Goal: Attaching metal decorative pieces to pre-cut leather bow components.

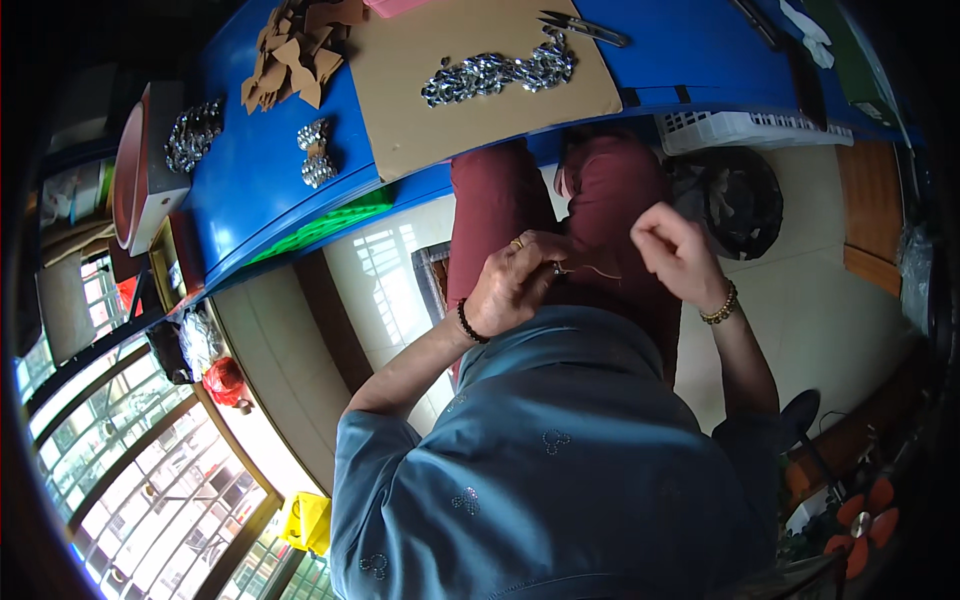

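Over my lap, my left hand [515, 283] is closed in a pinch on a small shiny bead-like piece [559, 268], its exact kind too small to tell. A thin thread [597, 272] runs from that piece toward the right. My right hand [680, 252] is raised apart from the left, above the right thigh, fingers curled together; whatever they hold, if anything, is too small to see. Ahead on a cardboard sheet [410, 120] lies a long heap of shiny silver beads [490, 78]. Dark thread snips [590, 28] rest at the sheet's far right.
The blue table [240, 190] carries brown cut-out pieces [295, 55], a bead-covered piece [317, 152] and another silver bead cluster [193, 135]. Below its edge are a white plastic basket [740, 132] and a black bag [735, 200]. An orange-bladed fan [862, 522] stands at lower right.
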Demonstrator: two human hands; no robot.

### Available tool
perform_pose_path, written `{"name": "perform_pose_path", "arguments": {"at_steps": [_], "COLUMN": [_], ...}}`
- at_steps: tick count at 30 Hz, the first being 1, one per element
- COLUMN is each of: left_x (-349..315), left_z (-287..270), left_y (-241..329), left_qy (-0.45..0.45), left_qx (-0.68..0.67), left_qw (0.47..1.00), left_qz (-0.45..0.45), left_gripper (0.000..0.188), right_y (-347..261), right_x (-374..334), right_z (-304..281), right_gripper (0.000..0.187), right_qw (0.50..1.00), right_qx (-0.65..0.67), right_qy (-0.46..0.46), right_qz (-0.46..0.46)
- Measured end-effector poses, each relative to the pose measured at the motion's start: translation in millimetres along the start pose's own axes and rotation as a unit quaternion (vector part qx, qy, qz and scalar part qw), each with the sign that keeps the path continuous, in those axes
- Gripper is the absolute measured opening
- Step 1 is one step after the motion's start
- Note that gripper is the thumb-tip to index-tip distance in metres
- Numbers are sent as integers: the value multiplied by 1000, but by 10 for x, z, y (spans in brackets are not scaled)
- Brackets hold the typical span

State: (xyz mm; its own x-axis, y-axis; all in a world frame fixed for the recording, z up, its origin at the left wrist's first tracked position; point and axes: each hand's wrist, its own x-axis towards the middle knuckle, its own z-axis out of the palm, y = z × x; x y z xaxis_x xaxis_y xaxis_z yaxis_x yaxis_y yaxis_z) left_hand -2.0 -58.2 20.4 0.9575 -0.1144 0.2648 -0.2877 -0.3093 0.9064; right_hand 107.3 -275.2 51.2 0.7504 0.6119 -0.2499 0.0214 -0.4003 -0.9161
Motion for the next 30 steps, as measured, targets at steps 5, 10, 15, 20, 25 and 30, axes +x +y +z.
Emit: {"name": "perform_pose_path", "arguments": {"at_steps": [5, 10, 15, 20, 25, 30], "left_x": [-65, -115, -90, -107, -104, -101], "left_z": [7, -1, 8, 17, 33, 29], "left_y": [27, 13, 6, -29, -29, -18], "left_qy": [-13, -11, 11, 11, 20, 21], "left_qx": [-19, 41, 62, 56, 61, 70], "left_qw": [1000, 998, 994, 994, 993, 992], "left_qz": [11, 50, 92, 94, 99, 99], "left_gripper": [27, 26, 26, 26, 25, 25], "right_y": [-212, -133, -158, -171, -141, -124], "right_x": [-17, -61, -60, -57, -56, -58], "right_z": [308, 412, 412, 399, 388, 392], "right_gripper": [4, 7, 11, 13, 14, 15], "right_qw": [973, 951, 939, 930, 924, 926], "right_qx": [-82, -173, -190, -210, -219, -216], "right_qy": [-55, -84, -86, -94, -101, -101], "right_qz": [-211, -244, -273, -287, -296, -294]}}
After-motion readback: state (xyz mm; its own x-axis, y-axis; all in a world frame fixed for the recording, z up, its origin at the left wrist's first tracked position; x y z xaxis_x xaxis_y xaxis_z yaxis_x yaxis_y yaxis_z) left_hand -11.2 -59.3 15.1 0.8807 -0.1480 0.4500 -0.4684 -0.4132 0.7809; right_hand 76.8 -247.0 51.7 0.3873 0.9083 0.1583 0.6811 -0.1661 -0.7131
